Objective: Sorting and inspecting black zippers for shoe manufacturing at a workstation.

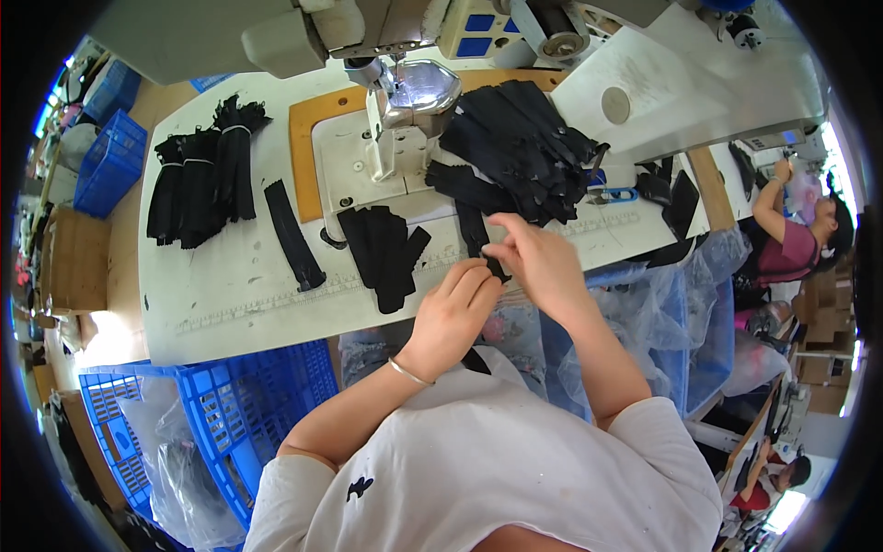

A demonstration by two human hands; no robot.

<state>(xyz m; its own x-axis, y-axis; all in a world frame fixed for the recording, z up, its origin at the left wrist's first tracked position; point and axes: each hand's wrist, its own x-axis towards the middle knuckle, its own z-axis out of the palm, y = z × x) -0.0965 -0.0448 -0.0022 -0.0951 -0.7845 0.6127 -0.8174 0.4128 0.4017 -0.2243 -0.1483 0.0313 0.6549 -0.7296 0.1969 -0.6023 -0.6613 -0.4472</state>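
No readable text; ruler scale (pixel 258 309) on white table (pixel 212 276) too small to read.

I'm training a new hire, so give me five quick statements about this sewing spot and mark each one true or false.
1. Left hand and right hand are both close to one black strip near the table's front edge. True.

2. The bracelet is on the right wrist. False: the bracelet is on the left one.

3. The tied bundles lie to the left of the sewing machine. True.

4. The big loose pile is white. False: the pile is black.

5. The blue tool lies among the tied bundles. False: the blue tool lies at the pile's right side.
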